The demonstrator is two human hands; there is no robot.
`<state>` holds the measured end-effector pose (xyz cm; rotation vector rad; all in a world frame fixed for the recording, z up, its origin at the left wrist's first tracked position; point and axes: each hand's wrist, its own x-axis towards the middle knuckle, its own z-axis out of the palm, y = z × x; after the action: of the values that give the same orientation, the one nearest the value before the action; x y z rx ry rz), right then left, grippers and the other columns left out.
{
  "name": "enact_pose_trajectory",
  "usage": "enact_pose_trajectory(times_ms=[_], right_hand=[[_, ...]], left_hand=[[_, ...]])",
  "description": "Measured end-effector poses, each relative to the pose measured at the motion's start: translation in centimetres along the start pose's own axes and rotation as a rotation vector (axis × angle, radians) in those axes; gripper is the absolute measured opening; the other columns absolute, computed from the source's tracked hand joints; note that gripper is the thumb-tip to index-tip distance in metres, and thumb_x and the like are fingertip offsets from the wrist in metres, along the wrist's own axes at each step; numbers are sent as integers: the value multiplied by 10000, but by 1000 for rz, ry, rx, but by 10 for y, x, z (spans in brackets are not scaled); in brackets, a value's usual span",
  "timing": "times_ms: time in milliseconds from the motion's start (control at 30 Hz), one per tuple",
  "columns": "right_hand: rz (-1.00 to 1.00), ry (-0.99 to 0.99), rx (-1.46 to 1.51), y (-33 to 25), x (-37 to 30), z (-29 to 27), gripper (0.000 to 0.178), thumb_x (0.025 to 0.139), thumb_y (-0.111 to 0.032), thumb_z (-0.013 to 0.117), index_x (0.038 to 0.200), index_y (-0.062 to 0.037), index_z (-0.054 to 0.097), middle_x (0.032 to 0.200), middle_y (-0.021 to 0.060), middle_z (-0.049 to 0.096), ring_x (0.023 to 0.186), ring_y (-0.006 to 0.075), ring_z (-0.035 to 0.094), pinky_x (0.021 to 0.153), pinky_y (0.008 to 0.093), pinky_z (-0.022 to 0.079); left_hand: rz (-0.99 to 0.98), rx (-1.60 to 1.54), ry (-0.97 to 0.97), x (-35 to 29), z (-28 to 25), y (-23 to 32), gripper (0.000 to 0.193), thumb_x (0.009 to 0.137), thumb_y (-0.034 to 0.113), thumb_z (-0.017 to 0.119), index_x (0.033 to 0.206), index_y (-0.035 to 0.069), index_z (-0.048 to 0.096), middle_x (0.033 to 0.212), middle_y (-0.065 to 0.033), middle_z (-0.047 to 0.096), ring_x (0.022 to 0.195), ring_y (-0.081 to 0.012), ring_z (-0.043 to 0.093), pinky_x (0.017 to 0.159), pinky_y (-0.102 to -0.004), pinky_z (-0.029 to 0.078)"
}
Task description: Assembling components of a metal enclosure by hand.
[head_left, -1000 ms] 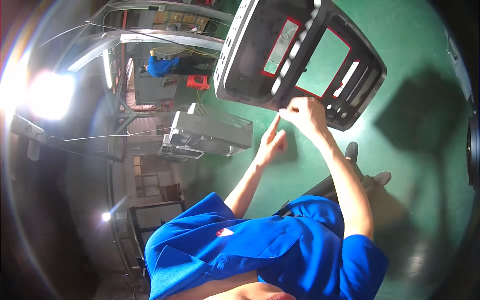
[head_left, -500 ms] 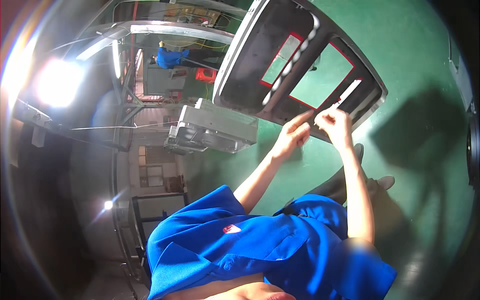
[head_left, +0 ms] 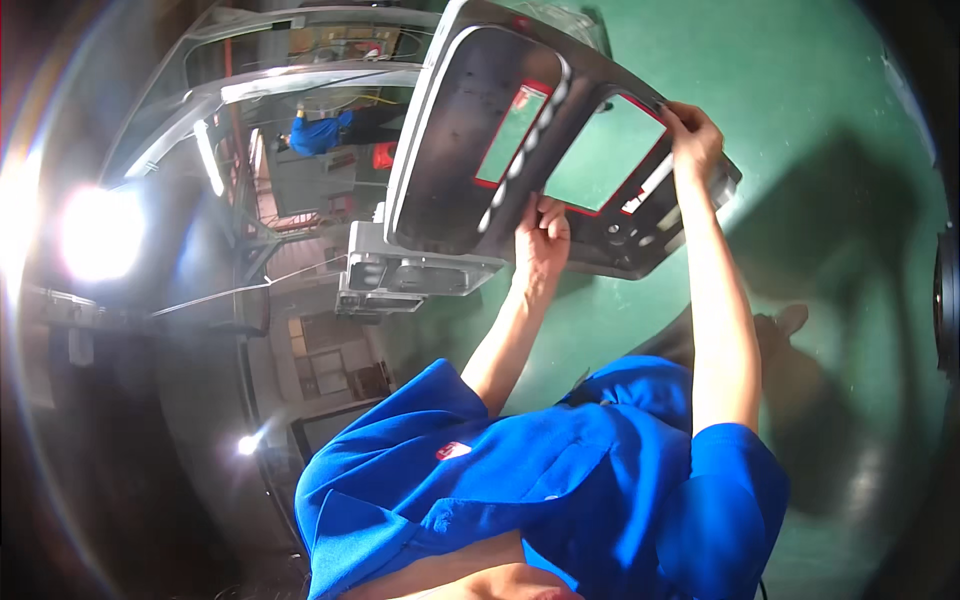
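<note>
A large dark panel (head_left: pixel 450 150) with a pale rim stands tilted in front of me, with red-edged cut-outs in it. The biggest of these is a four-sided opening (head_left: pixel 605 155) through which the green floor shows. My right hand (head_left: pixel 697 140) is closed at the upper right corner of that opening, fingers bent over the red edge. At the lower left corner, my left hand (head_left: pixel 543 238) has its fingers curled and pressed against the panel; the exact fingertip contact is hard to see. A white strip (head_left: pixel 655 180) lies along the narrow slot near my right wrist.
A grey moulded housing (head_left: pixel 420 272) is behind the panel's lower left. Farther off, a person in blue (head_left: pixel 318 135) is near a red stool (head_left: pixel 384 155). A metal frame (head_left: pixel 300 85) crosses the upper left, and a bright lamp (head_left: pixel 103 233) shines at the left.
My hands, close together at the panel's near edge before, have moved apart onto it. The right went up to the opening's far corner, the left leftward. The panel now appears farther left.
</note>
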<state>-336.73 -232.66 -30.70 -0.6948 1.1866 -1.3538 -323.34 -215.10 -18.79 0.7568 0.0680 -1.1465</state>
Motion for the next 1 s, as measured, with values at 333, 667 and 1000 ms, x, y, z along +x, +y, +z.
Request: enact_pose_trajectory(times_ms=[333, 667, 1000], right_hand=[[61, 23, -23, -9, -2, 14, 142, 728, -136, 746, 817, -29, 715, 707, 50, 686, 623, 94, 605, 617, 239, 464], [2, -66, -46, 23, 29, 33, 153, 743, -164, 750, 834, -44, 726, 748, 36, 697, 690, 83, 615, 686, 231, 472], [-24, -239, -590, 15, 50, 57, 385, 787, -452, 664, 934, -100, 716, 853, 55, 697, 783, 154, 635, 756, 276, 460]], left_hand=[[-43, 48, 37, -7, 7, 5, 118, 954, 116, 470, 895, 17, 447, 700, 18, 324, 576, -75, 305, 442, -198, 222], [-88, 192, 15, -7, 3, 10, 246, 955, 199, 501, 1138, 38, 534, 713, 24, 416, 586, -61, 324, 465, -190, 254], [-607, 928, 189, -61, -120, 63, 207, 933, 153, 489, 1081, 54, 594, 654, 35, 447, 502, -28, 308, 436, -170, 240]])
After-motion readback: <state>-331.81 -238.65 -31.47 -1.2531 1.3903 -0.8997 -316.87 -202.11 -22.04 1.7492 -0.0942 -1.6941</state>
